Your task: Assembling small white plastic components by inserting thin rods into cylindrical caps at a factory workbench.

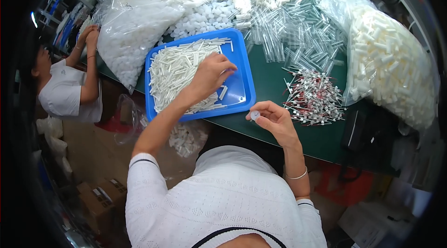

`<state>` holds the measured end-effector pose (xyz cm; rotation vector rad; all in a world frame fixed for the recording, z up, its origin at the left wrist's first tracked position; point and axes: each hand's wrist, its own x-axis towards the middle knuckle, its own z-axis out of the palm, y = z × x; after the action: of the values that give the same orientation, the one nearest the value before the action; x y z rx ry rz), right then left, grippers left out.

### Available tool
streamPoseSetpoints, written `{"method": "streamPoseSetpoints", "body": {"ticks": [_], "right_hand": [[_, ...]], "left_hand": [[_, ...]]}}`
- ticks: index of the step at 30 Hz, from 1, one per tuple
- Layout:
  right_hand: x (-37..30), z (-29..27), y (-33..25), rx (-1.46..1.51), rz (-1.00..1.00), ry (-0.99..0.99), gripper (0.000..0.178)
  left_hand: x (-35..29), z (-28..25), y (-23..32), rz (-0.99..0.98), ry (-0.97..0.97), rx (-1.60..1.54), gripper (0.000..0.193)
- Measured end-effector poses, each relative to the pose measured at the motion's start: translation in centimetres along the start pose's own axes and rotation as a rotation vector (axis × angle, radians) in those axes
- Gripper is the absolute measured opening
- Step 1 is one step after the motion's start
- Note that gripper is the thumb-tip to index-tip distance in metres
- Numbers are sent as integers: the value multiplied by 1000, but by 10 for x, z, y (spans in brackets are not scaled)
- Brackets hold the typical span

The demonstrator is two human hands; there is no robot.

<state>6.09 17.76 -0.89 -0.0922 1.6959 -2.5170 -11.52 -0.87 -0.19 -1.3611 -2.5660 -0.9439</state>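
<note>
A blue tray (240, 72) lies on the green table in front of me, heaped with thin white sticks (174, 64). Over the tray's right half is my left hand (210, 77), its fingers bent together; whether a stick is between the fingertips is hidden. Just off the tray's near right corner, my right hand (275, 121) pinches a small round whitish piece (254, 115) between thumb and fingers. Its round end faces up, and the rest of it is hidden by the hand. A few loose sticks (223, 92) lie on the tray beside my left hand.
Right of the tray is a pile of small white-tipped parts with red bits (313, 97). Clear tubes (298, 31) and white caps (205, 17) lie behind. Plastic bags of white pieces (391, 59) flank the table (260, 73). Another person (70, 85) works at the left.
</note>
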Motion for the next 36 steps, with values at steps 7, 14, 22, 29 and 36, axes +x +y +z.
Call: {"method": "streamPoseSetpoints", "body": {"ticks": [7, 14, 22, 29, 36], "right_hand": [[-5, 1, -1, 9, -149, 320, 21], [8, 5, -11, 56, -358, 443, 22], [6, 14, -3, 51, -320, 384, 21], [4, 16, -1, -404, -99, 407, 12], [13, 4, -10, -215, 46, 227, 13]], "left_hand": [[20, 8, -2, 27, 24, 160, 8], [-36, 25, 56, -468, -33, -1047, 21], [-48, 30, 65, -418, 4, -1105, 16], [-43, 16, 72, -73, 170, -416, 13], [-29, 4, 66, 56, 15, -420, 10]]}}
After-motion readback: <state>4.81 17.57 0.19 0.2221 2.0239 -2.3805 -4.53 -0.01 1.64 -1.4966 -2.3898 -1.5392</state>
